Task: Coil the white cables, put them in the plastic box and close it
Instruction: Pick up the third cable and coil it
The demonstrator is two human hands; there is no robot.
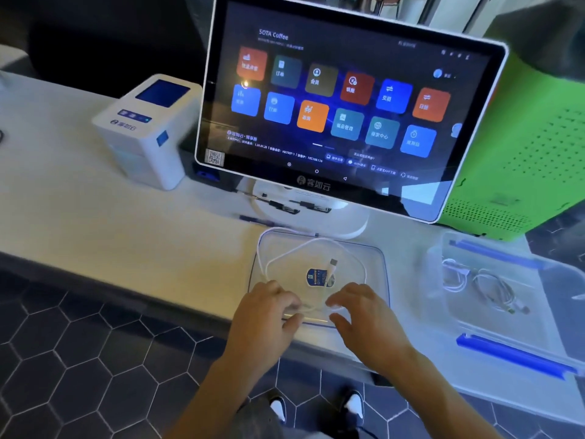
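A white cable [286, 253] lies in a loose loop on a clear plastic lid [375, 264] with a blue-edged rim and a blue sticker, near the counter's front edge. Its USB plug [333, 263] points up inside the loop. My left hand [269, 308] and my right hand [364, 312] rest on the near part of the loop, fingers curled over the cable. To the right stands the open clear plastic box [493, 315] with blue latches, with coiled white cables [484, 286] inside it.
A large touchscreen terminal [335, 99] on a white stand rises right behind the lid. A white receipt printer [148, 128] stands at the left. A green perforated case [525, 160] is at the back right. Pens lie under the screen. The tiled floor lies below the counter edge.
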